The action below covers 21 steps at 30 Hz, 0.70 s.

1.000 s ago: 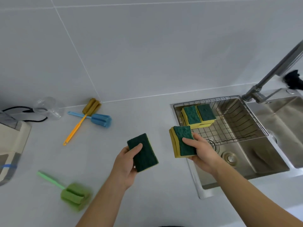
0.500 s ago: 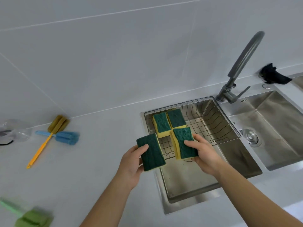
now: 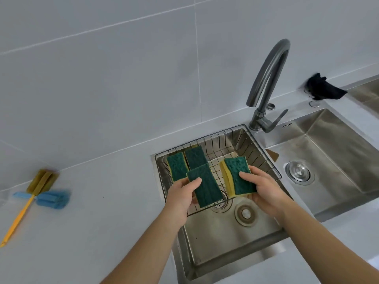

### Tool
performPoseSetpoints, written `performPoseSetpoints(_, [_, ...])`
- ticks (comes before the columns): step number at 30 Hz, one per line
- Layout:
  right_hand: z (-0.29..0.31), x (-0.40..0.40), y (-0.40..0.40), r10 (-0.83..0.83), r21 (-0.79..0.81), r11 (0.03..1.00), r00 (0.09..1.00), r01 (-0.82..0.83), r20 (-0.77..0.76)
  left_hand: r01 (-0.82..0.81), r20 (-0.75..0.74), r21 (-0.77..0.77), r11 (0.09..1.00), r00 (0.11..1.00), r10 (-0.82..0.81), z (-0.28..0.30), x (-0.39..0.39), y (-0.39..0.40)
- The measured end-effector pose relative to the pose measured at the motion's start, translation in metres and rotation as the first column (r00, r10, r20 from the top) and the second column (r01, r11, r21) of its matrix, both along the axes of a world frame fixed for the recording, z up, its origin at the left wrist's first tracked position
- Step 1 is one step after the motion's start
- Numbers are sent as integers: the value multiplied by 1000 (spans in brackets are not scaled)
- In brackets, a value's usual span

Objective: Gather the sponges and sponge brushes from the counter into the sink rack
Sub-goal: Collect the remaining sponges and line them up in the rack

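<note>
**Two sponges held over the sink rack**

Your left hand (image 3: 182, 193) pinches a dark green scouring sponge (image 3: 205, 185) above the wire sink rack (image 3: 256, 148). Your right hand's (image 3: 260, 187) grip curls round a yellow-and-green sponge (image 3: 235, 173). Two more yellow-and-green sponges (image 3: 184, 162) lie in the rack's far-left corner. A yellow-handled sponge brush (image 3: 30, 193) and a blue sponge brush (image 3: 51, 198) lie crossed on the white table (image 3: 92, 201).

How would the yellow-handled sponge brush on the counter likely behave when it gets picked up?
The yellow-handled sponge brush looks light: thin plastic handle, foam head. The handle is probably stiff; the olive foam strips likely squash if gripped. Its head lies across the blue sponge brush, so lifting it may nudge that one.
</note>
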State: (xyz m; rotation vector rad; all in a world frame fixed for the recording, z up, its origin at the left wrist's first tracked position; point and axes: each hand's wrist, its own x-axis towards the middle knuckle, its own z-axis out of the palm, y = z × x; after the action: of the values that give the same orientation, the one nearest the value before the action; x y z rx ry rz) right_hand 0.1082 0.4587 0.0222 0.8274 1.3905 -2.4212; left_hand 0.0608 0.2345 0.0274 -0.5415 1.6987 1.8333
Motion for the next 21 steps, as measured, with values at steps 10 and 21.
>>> performPoseSetpoints(10, [-9,-33,37,33,71,997,999,-35,31,40,-36,-205,978,998,-48,-22,-41,74])
performPoseSetpoints(21, [-32,-75,55,41,61,997,995,-47,87,0,-72,-303,953,997,-23,-37,-66,116])
